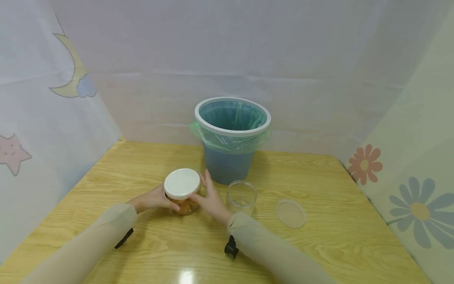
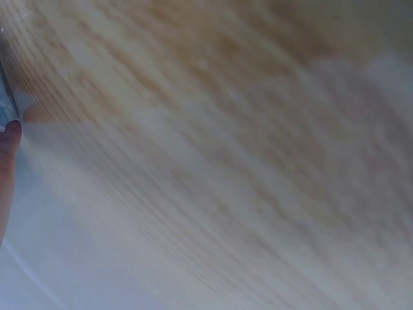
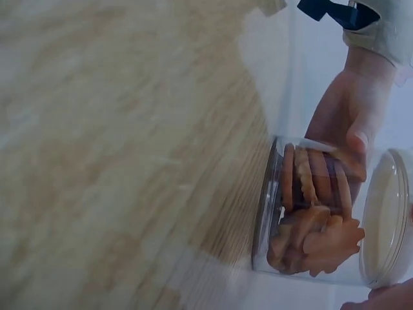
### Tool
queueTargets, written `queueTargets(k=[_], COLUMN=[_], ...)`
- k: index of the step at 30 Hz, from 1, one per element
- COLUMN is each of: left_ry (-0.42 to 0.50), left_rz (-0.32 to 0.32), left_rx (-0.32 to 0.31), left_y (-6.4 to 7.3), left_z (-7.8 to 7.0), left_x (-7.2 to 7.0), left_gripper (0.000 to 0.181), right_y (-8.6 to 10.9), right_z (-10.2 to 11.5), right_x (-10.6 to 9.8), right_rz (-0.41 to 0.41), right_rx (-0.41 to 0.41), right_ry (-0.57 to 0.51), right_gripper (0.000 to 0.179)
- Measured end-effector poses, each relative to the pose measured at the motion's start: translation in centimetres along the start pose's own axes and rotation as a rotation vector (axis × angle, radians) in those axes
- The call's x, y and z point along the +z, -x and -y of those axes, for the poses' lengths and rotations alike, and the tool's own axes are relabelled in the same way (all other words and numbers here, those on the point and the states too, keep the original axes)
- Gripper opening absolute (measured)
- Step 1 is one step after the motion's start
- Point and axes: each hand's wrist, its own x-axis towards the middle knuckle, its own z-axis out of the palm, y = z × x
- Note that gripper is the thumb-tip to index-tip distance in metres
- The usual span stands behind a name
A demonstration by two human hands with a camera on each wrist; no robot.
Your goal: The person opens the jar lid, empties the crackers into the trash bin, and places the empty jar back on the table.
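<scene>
A clear jar of cookies (image 3: 316,239) with a white lid (image 1: 182,183) stands upright between the two hands. My left hand (image 1: 156,198) grips the jar's side from the left, thumb across its front. From the right, my right hand (image 1: 213,199) holds the lid's rim, thumb in front and fingers behind. Several brown, wavy-edged cookies show through the wall in the right wrist view, where my left hand (image 3: 358,106) is behind the jar. Only a fingertip (image 2: 8,145) enters the left wrist view, at its left edge.
An uncovered clear jar (image 1: 242,197) stands just right of my right hand. Farther right, a round translucent lid (image 1: 291,213) lies flat on the wooden table (image 1: 170,252). Behind the jars stands a blue bin (image 1: 228,161) with a green liner and pale rim.
</scene>
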Motion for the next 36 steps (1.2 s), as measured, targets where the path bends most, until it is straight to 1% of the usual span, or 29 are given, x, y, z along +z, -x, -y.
queueTargets(k=[5,9,12,17,20,25,27,32,36], left_ry=[0.021,0.03,0.026,0.008,0.013,0.023,0.019,0.033,0.036], left_rz=[0.002,0.0,-0.005,-0.013,-0.008,0.007,0.002,0.0,0.012], left_rx=[0.0,-0.004,-0.001,-0.013,-0.026,-0.036,-0.043,-0.04,-0.034], left_y=[0.1,0.1,0.1,0.3,0.3,0.1,0.1,0.1,0.0], left_z=[0.0,0.1,0.2,0.2,0.1,-0.1,-0.2,-0.2,-0.1], left_x=[0.0,0.0,0.0,0.0,-0.1,-0.2,-0.2,0.0,0.2], left_gripper=[0.109,0.108,0.107,0.106,0.107,0.107,0.107,0.106,0.105], right_y=[-0.3,-0.4,-0.1,0.9,1.4,1.6,1.6,1.4,1.3], right_z=[0.0,0.2,0.4,1.2,1.8,2.4,2.3,1.8,1.7], right_x=[-0.4,-0.4,-0.2,0.9,1.9,3.0,3.3,3.7,3.6], right_rz=[0.052,0.055,0.007,-0.135,-0.184,-0.217,-0.222,-0.209,-0.198], right_rx=[0.047,0.07,0.066,0.005,-0.011,0.031,0.035,0.054,0.086], right_ry=[-0.073,-0.123,-0.142,-0.099,-0.071,-0.065,-0.056,-0.057,-0.084], right_gripper=[0.09,0.088,0.09,0.09,0.091,0.101,0.102,0.102,0.102])
